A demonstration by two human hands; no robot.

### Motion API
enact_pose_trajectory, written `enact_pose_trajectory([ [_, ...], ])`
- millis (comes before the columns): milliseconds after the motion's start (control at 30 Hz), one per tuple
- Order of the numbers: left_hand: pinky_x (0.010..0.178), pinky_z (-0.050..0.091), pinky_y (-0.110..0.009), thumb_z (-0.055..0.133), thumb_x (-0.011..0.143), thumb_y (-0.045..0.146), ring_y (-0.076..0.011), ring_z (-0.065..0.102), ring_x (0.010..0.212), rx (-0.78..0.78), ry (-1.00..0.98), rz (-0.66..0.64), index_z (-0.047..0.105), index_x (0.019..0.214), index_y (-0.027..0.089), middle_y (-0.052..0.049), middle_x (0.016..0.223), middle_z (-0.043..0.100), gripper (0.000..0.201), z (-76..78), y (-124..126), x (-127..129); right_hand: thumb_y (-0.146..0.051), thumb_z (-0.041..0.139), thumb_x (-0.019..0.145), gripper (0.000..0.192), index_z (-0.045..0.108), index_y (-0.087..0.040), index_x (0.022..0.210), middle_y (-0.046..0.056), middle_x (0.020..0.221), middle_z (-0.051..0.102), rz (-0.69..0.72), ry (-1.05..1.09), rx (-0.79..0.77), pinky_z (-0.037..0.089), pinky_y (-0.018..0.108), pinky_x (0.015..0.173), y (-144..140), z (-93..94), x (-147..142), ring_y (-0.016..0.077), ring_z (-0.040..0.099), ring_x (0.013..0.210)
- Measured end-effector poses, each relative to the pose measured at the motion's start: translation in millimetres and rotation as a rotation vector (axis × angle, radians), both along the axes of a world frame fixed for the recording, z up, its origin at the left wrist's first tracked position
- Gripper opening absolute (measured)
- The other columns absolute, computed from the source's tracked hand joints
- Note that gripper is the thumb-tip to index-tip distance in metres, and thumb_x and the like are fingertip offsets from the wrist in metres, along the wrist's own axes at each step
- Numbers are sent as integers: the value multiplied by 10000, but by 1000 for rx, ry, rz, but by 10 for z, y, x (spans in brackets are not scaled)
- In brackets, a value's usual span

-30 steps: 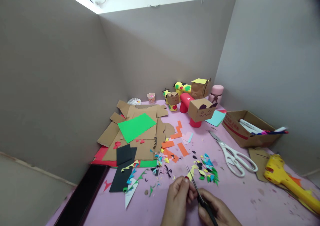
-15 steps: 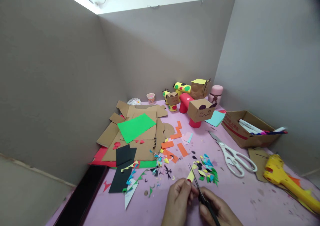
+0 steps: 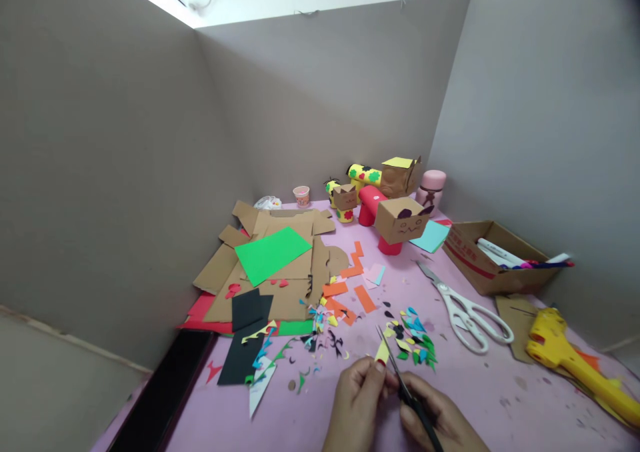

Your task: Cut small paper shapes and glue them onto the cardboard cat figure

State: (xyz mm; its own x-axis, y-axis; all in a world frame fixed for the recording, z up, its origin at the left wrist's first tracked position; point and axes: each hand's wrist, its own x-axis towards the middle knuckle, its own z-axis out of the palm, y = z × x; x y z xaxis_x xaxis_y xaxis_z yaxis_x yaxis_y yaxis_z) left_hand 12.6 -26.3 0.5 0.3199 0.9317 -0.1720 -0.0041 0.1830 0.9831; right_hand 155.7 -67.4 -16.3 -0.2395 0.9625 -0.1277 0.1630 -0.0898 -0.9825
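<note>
At the near edge of the table, my left hand (image 3: 357,399) pinches a small piece of yellow paper (image 3: 383,351) between thumb and fingers. My right hand (image 3: 440,412) grips a pair of black-handled scissors (image 3: 407,392), its thin blades pointing away from me, slightly parted and alongside the paper. Just beyond the blades lies a pile of small cut leaf-like shapes (image 3: 417,339) in green, blue, yellow and black. Thin paper scraps (image 3: 330,342) are scattered to the left of my left hand.
Right of the cut shapes lie large white scissors (image 3: 465,315), a yellow glue gun (image 3: 565,352) and a cardboard box (image 3: 480,265) of markers. Cardboard animals (image 3: 403,222) stand at the back. Left are flattened cardboard (image 3: 280,299), green paper (image 3: 273,255) and a black phone-like slab (image 3: 165,392).
My left thumb and the yellow paper have shifted very slightly against the scissors. More of the paper shows above the thumb. Everything else stays in place.
</note>
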Motion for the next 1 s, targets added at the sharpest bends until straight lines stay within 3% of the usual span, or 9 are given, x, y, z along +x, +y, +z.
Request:
enact_pose_trajectory([
  [333, 558, 301, -257, 502, 787, 525, -131, 407, 562, -21, -30, -7, 595, 612, 135, 4, 587, 488, 438, 5, 19, -10, -532, 521, 821, 409, 627, -204, 1040, 23, 767, 582, -6, 51, 18, 445, 340, 827, 50, -7, 9, 187, 511, 659],
  [633, 538, 306, -245, 601, 712, 576, -115, 415, 519, -113, -118, 91, 608, 612, 137, 17, 523, 514, 450, -38, 46, -13, -523, 539, 814, 348, 635, -213, 941, 24, 767, 598, 2, 71, 34, 457, 295, 758, 31, 50, 19, 225, 558, 793],
  [867, 532, 304, -245, 614, 689, 603, -116, 420, 513, -101, -79, 142, 608, 591, 140, 20, 509, 503, 474, -46, 71, -38, -570, 534, 796, 375, 595, -214, 896, -11, 704, 477, -24, 2, -8, 409, 252, 608, 12, 9, 38, 179, 465, 662],
  [1000, 528, 294, -242, 615, 681, 610, -116, 416, 518, -116, -69, 169, 611, 626, 138, 23, 520, 507, 475, -70, 85, -43, -588, 526, 791, 398, 588, -211, 901, -6, 718, 467, -9, -11, -32, 396, 258, 619, 3, 11, 39, 186, 455, 685],
])
